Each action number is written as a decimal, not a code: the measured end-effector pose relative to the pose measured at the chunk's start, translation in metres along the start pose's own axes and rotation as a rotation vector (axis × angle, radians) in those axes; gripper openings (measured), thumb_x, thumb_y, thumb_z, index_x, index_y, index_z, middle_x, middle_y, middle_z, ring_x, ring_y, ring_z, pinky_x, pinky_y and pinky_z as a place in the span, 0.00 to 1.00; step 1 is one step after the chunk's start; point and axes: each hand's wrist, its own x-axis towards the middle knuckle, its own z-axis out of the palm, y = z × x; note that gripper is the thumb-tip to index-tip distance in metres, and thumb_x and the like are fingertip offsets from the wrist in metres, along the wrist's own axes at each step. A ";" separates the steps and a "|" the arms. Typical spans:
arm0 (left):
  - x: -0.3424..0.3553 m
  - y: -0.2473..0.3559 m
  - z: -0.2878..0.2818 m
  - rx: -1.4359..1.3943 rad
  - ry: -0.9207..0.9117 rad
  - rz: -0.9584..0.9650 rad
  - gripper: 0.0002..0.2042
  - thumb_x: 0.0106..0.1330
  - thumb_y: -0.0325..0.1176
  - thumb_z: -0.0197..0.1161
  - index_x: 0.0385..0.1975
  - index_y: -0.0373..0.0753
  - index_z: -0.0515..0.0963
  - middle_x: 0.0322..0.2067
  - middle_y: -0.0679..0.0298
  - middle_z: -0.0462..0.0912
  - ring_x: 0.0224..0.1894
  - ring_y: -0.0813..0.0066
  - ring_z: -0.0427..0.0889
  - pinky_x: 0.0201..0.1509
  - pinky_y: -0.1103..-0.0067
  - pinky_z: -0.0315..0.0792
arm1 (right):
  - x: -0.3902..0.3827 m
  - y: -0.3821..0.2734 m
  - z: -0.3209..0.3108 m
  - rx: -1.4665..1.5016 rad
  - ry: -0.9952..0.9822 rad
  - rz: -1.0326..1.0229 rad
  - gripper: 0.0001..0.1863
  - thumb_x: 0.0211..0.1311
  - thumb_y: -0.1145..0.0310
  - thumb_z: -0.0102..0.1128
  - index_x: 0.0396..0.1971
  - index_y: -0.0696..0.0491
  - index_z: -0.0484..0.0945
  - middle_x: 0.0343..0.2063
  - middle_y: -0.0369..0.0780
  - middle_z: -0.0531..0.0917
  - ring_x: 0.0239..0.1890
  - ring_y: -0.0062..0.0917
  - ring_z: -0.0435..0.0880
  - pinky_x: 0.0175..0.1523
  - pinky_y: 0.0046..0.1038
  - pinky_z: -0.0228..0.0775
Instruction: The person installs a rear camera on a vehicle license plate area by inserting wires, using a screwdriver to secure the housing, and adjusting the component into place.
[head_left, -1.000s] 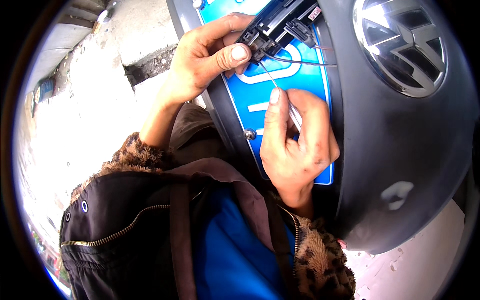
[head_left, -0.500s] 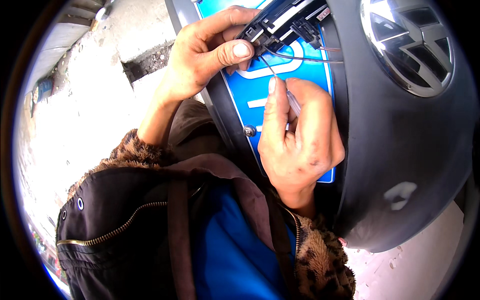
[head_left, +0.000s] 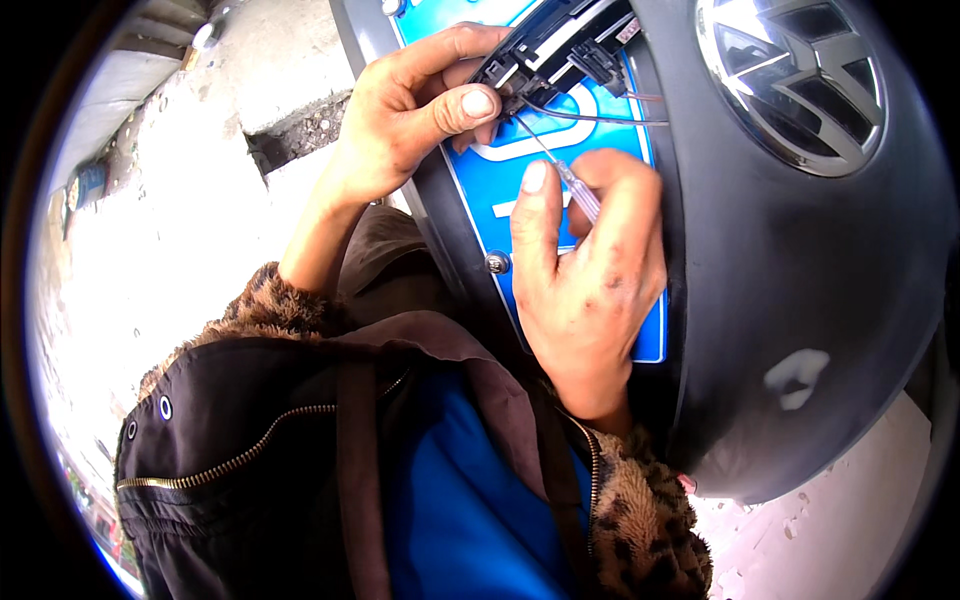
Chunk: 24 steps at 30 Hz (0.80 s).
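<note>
My left hand [head_left: 395, 125] pinches the lower left end of a black plastic car trim piece [head_left: 560, 48] between thumb and fingers. Thin dark wires [head_left: 592, 120] run from that piece toward the black car body at the right. Below it, my right hand [head_left: 590, 290] grips a slim screwdriver [head_left: 581, 192] with a clear, purplish handle. Its thin shaft points up and left, with the tip at the trim piece beside my left thumb. The right thumb stands raised off the handle. Fingers under the handle are partly hidden.
Behind both hands is a blue number plate [head_left: 650, 335] with white characters, fixed by a round bolt [head_left: 497, 262]. A glossy black car panel [head_left: 800, 270] with a chrome emblem [head_left: 800, 80] fills the right. Broken concrete ground [head_left: 200, 200] lies at left.
My right thumb has lifted away from the screwdriver's handle, showing more of it. The right hand has shifted slightly left. My left hand keeps its hold on the trim piece.
</note>
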 end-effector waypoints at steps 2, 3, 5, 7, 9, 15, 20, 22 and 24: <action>-0.002 -0.003 -0.001 -0.011 0.010 -0.002 0.27 0.70 0.41 0.70 0.65 0.35 0.75 0.29 0.68 0.83 0.31 0.85 0.79 0.35 0.84 0.71 | -0.002 0.000 0.002 0.027 -0.004 0.010 0.07 0.67 0.74 0.65 0.39 0.60 0.75 0.29 0.43 0.78 0.23 0.30 0.79 0.26 0.28 0.73; -0.002 -0.004 -0.004 0.004 -0.001 -0.004 0.28 0.70 0.42 0.69 0.65 0.33 0.74 0.32 0.65 0.84 0.32 0.84 0.80 0.34 0.84 0.72 | -0.003 -0.001 0.002 0.036 -0.026 0.027 0.08 0.65 0.74 0.65 0.38 0.58 0.75 0.29 0.44 0.77 0.25 0.34 0.79 0.28 0.32 0.73; -0.003 -0.007 -0.009 0.024 -0.018 -0.004 0.31 0.70 0.45 0.68 0.65 0.30 0.72 0.40 0.60 0.85 0.33 0.81 0.81 0.33 0.84 0.74 | -0.004 -0.001 0.003 0.057 -0.031 0.037 0.08 0.64 0.75 0.66 0.37 0.56 0.74 0.28 0.44 0.75 0.25 0.38 0.79 0.29 0.34 0.72; -0.004 -0.010 -0.012 0.031 0.002 0.009 0.31 0.70 0.46 0.69 0.65 0.29 0.72 0.40 0.60 0.85 0.33 0.81 0.81 0.33 0.85 0.73 | -0.004 -0.002 0.004 0.060 -0.020 0.046 0.08 0.65 0.75 0.67 0.36 0.57 0.74 0.26 0.43 0.75 0.23 0.36 0.79 0.27 0.32 0.71; -0.006 -0.012 -0.014 0.022 0.003 0.009 0.32 0.69 0.46 0.69 0.65 0.29 0.72 0.40 0.60 0.85 0.33 0.81 0.82 0.32 0.85 0.73 | -0.004 -0.003 0.004 0.079 -0.004 0.053 0.08 0.65 0.75 0.67 0.35 0.57 0.75 0.25 0.42 0.75 0.22 0.35 0.78 0.25 0.31 0.69; -0.006 -0.014 -0.014 0.026 0.006 0.015 0.32 0.69 0.46 0.69 0.65 0.29 0.72 0.39 0.61 0.84 0.33 0.81 0.82 0.32 0.85 0.73 | -0.002 -0.003 0.005 0.098 0.053 0.046 0.07 0.65 0.77 0.68 0.30 0.61 0.77 0.18 0.37 0.79 0.17 0.15 0.77 0.20 0.19 0.67; -0.002 -0.009 -0.011 0.000 -0.032 -0.007 0.31 0.69 0.46 0.69 0.65 0.30 0.72 0.38 0.61 0.84 0.33 0.80 0.82 0.32 0.85 0.73 | -0.001 -0.001 0.005 0.094 0.064 0.049 0.09 0.65 0.77 0.69 0.28 0.60 0.77 0.15 0.36 0.78 0.16 0.13 0.77 0.20 0.19 0.66; -0.001 -0.006 -0.008 -0.010 -0.025 -0.019 0.30 0.70 0.44 0.69 0.65 0.32 0.73 0.35 0.64 0.83 0.32 0.82 0.81 0.33 0.85 0.72 | -0.001 -0.001 0.004 0.098 0.039 0.061 0.08 0.66 0.76 0.68 0.29 0.60 0.77 0.18 0.37 0.78 0.17 0.15 0.77 0.21 0.21 0.67; -0.002 -0.004 -0.005 -0.021 0.007 -0.022 0.27 0.70 0.41 0.70 0.65 0.34 0.74 0.27 0.68 0.83 0.31 0.85 0.78 0.35 0.84 0.71 | 0.000 -0.002 0.001 0.095 0.002 0.069 0.08 0.67 0.75 0.67 0.32 0.60 0.76 0.21 0.39 0.79 0.19 0.17 0.78 0.23 0.22 0.68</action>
